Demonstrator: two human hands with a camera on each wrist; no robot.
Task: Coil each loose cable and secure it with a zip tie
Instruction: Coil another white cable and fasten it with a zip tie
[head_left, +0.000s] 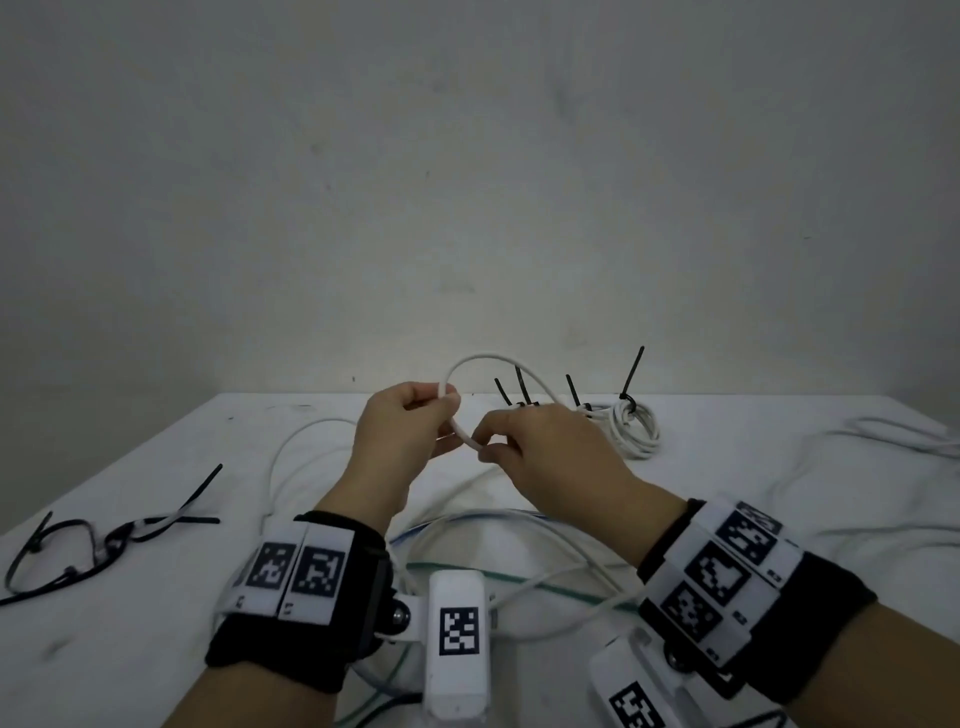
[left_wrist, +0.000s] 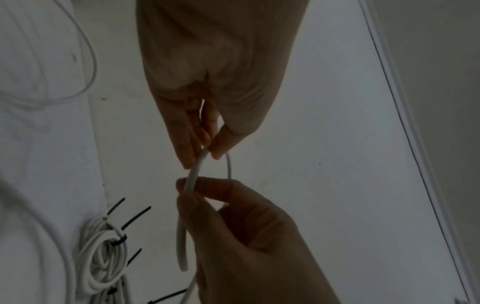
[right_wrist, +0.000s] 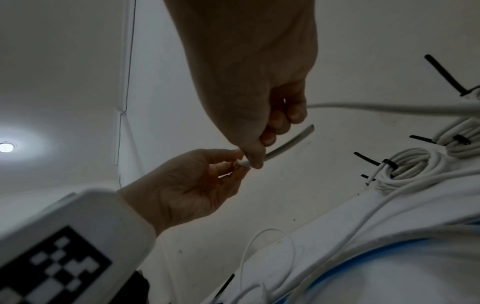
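A white cable (head_left: 488, 358) arches above the white table (head_left: 156, 457) between my two hands. My left hand (head_left: 449, 413) pinches it with thumb and fingers near the top of the arch. Just below and to the right, my right hand (head_left: 480, 448) pinches a lower stretch of the same cable. In the left wrist view the cable (left_wrist: 193, 174) runs from my left hand (left_wrist: 205, 154) down into my right hand (left_wrist: 187, 191). The right wrist view shows a short free end of the cable (right_wrist: 288, 145) sticking out past my right hand (right_wrist: 255, 156), with my left hand (right_wrist: 240, 162) touching it.
Coiled white bundles (head_left: 634, 423) bound with black zip ties lie at the back right. Several loose black zip ties (head_left: 104, 540) lie at the left. Loose white, blue and green cables (head_left: 519, 525) sprawl under my wrists, and more white cable (head_left: 883, 434) lies at the far right.
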